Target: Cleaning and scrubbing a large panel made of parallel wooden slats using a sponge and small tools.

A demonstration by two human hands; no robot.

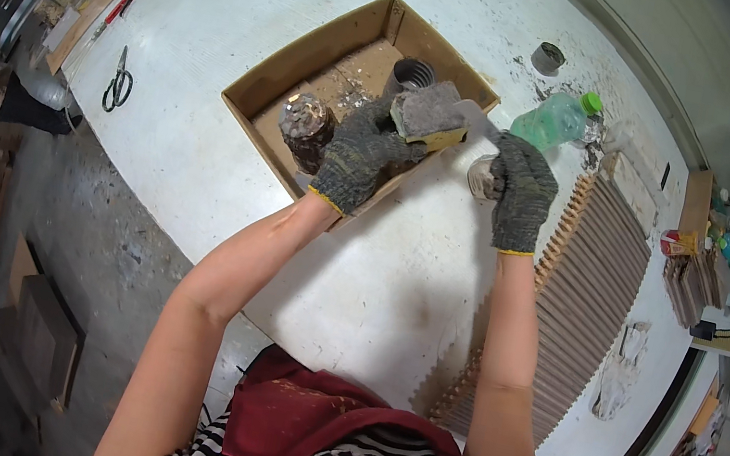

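Note:
My left hand [360,154], in a dark knitted glove with a yellow cuff, grips a yellow sponge [440,134] whose top is caked in grey. This hand is over the near right side of a shallow cardboard box [304,44]. Beside it in the box are a stained jar [305,125] and a ribbed grey ring [412,73]. My right hand [523,192], gloved alike, is closed on a thin, pale scraper-like piece [474,118] that reaches to the sponge's right end. A small round grey container [482,176] shows beside that hand's palm; whether they touch, I cannot tell.
A green-capped bottle [552,120] and a short dark ring [547,59] are beyond my right hand. Ribbed brown strips [594,288] lie side by side on the right of the white table [176,136]. Scissors [120,82] and a red-handled tool [121,6] lie at left.

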